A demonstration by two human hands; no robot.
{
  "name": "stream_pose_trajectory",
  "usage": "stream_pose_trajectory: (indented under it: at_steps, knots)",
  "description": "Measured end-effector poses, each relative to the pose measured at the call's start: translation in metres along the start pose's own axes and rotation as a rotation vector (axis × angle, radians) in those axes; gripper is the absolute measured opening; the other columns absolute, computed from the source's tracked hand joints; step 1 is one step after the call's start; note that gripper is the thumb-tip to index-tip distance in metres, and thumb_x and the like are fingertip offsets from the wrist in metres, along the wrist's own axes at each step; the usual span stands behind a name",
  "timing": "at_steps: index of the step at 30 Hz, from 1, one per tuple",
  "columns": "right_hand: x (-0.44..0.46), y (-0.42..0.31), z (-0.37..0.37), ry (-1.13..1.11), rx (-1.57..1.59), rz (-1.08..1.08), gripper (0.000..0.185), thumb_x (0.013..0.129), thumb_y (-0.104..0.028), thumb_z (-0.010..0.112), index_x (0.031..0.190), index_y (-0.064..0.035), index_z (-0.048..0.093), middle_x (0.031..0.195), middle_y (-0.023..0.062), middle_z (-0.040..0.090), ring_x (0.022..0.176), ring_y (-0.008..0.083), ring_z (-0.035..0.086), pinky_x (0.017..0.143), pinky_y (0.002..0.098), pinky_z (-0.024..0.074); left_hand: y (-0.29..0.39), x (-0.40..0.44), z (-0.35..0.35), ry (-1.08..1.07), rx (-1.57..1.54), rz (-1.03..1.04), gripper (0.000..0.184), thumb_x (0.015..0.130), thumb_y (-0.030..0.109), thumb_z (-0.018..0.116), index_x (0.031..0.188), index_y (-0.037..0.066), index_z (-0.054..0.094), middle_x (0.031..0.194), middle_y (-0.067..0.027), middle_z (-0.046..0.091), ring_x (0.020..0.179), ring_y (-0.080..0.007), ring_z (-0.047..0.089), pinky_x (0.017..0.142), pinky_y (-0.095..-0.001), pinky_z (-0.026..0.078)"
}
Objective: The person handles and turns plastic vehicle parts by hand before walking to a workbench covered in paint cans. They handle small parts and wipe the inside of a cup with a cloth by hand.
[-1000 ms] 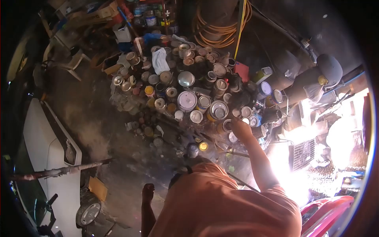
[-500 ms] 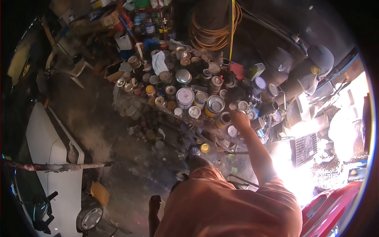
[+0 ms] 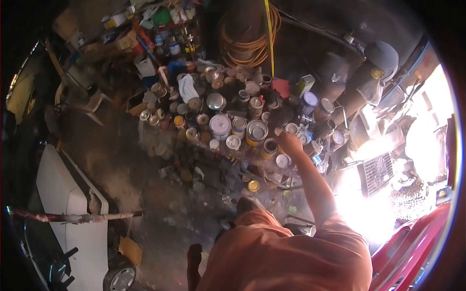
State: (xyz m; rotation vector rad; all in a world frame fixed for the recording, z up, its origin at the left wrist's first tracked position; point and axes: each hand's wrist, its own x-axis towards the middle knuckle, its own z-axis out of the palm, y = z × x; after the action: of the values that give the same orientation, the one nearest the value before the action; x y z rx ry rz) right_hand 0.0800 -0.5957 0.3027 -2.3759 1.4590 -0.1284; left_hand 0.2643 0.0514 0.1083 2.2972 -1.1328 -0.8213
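My right hand (image 3: 290,142) reaches down at the front right of a crowded table of cans, its fingers drawn together. A small round pale top (image 3: 278,131) shows right at the fingertips; whether they grip it I cannot make out. Close on the left stands an open can (image 3: 269,147) with a dark inside. Just behind the hand is another can (image 3: 291,128), and a blue-marked can (image 3: 304,137) is on its right. A white round lid (image 3: 282,160) lies below the wrist. My left hand (image 3: 194,252) hangs low by my side in shadow, its fingers indistinct, away from the cans.
Larger paint cans (image 3: 220,126) and a yellow-labelled open can (image 3: 256,132) crowd the table. A coiled orange hose (image 3: 247,43) hangs behind. On the floor lies a gold-coloured can (image 3: 253,185). A white car panel (image 3: 73,203) is at left, a red panel (image 3: 417,247) at right.
The view has shifted slightly, so the cans sit a little further left. My right hand stays at the same group of cans, and my left hand still hangs down.
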Motion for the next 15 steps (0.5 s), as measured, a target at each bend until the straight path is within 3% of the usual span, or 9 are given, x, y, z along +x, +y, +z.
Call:
stream_pose_trajectory:
  at_steps: [2, 4, 10, 15]
  knots:
    - [-0.001, 0.000, -0.015, 0.065, -0.017, 0.064, 0.044, 0.087, -0.044, 0.061, 0.114, -0.0089, 0.062, 0.114, 0.0170, 0.066, 0.105, 0.0357, 0.064, 0.086, 0.0468, 0.0506, 0.010, 0.003, 0.007, 0.106, -0.059, 0.157, 0.026, 0.103, 0.021, 0.044, 0.104, 0.000, 0.059, 0.093, -0.0092, 0.059, 0.088, -0.0221, 0.053, 0.083, -0.0370, 0.046]
    - [-0.001, 0.006, -0.026, 0.086, 0.046, 0.089, 0.043, 0.087, -0.043, 0.061, 0.113, -0.0084, 0.062, 0.114, 0.0181, 0.066, 0.104, 0.0357, 0.064, 0.086, 0.0466, 0.0506, 0.020, 0.013, 0.010, 0.102, -0.104, 0.158, 0.025, 0.102, 0.021, 0.045, 0.104, 0.000, 0.059, 0.094, -0.0096, 0.059, 0.088, -0.0225, 0.054, 0.083, -0.0370, 0.046]
    - [0.018, 0.049, -0.033, 0.170, 0.153, 0.031, 0.036, 0.088, -0.034, 0.064, 0.112, -0.0074, 0.060, 0.110, 0.0186, 0.065, 0.100, 0.0391, 0.064, 0.083, 0.0465, 0.0510, 0.070, 0.061, 0.015, -0.053, -0.219, -0.147, 0.022, 0.100, 0.018, 0.048, 0.105, 0.001, 0.060, 0.097, -0.0106, 0.060, 0.091, -0.0238, 0.055, 0.084, -0.0369, 0.047]
    - [0.067, 0.089, -0.039, 0.091, 0.204, 0.037, 0.033, 0.086, -0.029, 0.065, 0.110, -0.0059, 0.062, 0.109, 0.0162, 0.064, 0.104, 0.0366, 0.061, 0.087, 0.0448, 0.0503, 0.129, 0.104, 0.020, -0.062, -0.287, -0.276, 0.020, 0.099, 0.016, 0.050, 0.106, 0.001, 0.060, 0.098, -0.0114, 0.060, 0.093, -0.0248, 0.056, 0.084, -0.0368, 0.048]
